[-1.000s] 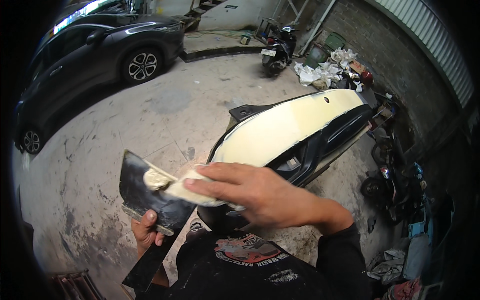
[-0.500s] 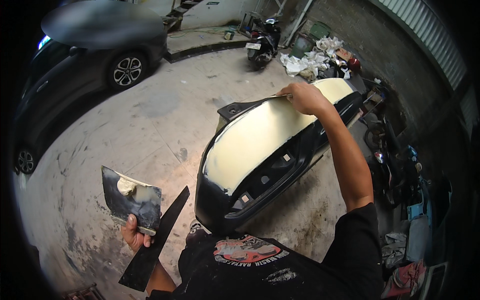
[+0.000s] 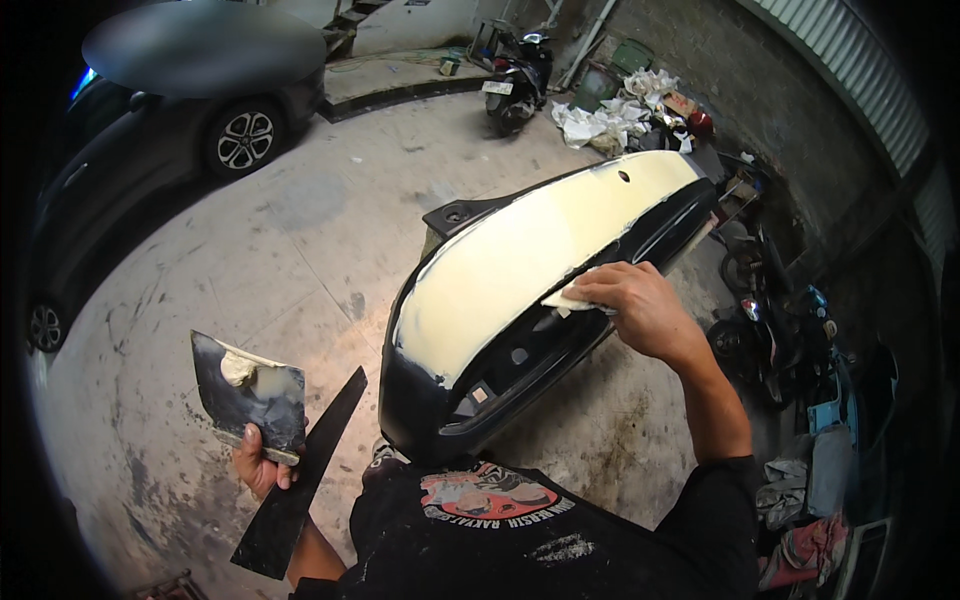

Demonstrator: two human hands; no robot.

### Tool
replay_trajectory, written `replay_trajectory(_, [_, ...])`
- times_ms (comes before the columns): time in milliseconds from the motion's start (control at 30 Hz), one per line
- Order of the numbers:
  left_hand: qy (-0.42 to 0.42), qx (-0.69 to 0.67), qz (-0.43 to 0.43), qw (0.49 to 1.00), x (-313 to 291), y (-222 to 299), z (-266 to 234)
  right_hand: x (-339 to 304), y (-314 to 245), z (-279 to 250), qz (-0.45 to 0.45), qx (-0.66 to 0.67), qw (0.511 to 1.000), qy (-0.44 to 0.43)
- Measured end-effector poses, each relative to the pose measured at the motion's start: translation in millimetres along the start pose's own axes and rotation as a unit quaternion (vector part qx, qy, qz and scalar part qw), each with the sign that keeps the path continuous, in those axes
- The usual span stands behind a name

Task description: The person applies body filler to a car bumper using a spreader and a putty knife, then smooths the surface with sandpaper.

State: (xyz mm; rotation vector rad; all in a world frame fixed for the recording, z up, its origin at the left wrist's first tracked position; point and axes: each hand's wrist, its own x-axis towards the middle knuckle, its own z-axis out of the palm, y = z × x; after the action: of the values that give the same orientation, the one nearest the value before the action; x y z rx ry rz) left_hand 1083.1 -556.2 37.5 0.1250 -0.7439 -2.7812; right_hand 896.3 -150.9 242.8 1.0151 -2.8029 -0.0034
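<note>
A black car bumper (image 3: 400,420) stands in front of me, its upper face coated with a broad band of smooth cream body filler (image 3: 520,260). My right hand (image 3: 645,305) is closed on a putty spreader (image 3: 568,297) smeared with filler, over the dark recess just below the coated band. Down at the left, my left hand (image 3: 262,465) grips a dark mixing board (image 3: 265,405) by its lower edge, thumb on top. A lump of cream filler (image 3: 238,370) sits on that board. Across my left wrist lies a long, pointed black sheet (image 3: 305,480); what holds it is hidden.
A dark car (image 3: 150,150) is parked at the far left. Beyond the bumper are a scooter (image 3: 515,85) and a heap of crumpled white paper (image 3: 610,120). Motorcycles (image 3: 750,310) and cloths (image 3: 800,550) line the right side, near a wall.
My right hand has moved from the bumper's upper edge down and toward me across the coated face, to its lower edge. My left hand still holds the board.
</note>
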Motion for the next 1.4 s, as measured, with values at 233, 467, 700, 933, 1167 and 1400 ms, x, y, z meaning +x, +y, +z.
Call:
replay_trajectory(233, [-0.026,0.060,0.045,0.997,9.8,-10.0,-3.0,91.2,46.0,-4.6,0.077,-0.003,0.997,0.025])
replay_trajectory(467, [-0.013,0.046,0.036,0.998,-4.0,-15.1,-32.4,125.5,23.5,-7.4,0.049,-0.024,0.995,-0.084])
replay_trajectory(700, [-0.004,0.052,0.048,0.997,-12.1,-19.2,-6.4,68.9,-19.9,-6.3,-0.042,-0.057,0.989,-0.131])
replay_trajectory(933, [-0.008,0.117,0.047,0.992,-20.4,-27.0,5.3,-12.3,-30.6,-7.3,-0.068,0.014,0.997,-0.029])
replay_trajectory(1167, [-0.010,0.174,0.012,0.985,-38.8,-9.0,110.5,2.8,-124.4,-10.0,-0.232,0.322,0.913,0.098])
replay_trajectory(1400, [0.003,0.085,0.020,0.996,-41.4,-18.2,113.3,13.1,-133.7,-12.3,-0.286,0.335,0.898,0.012])
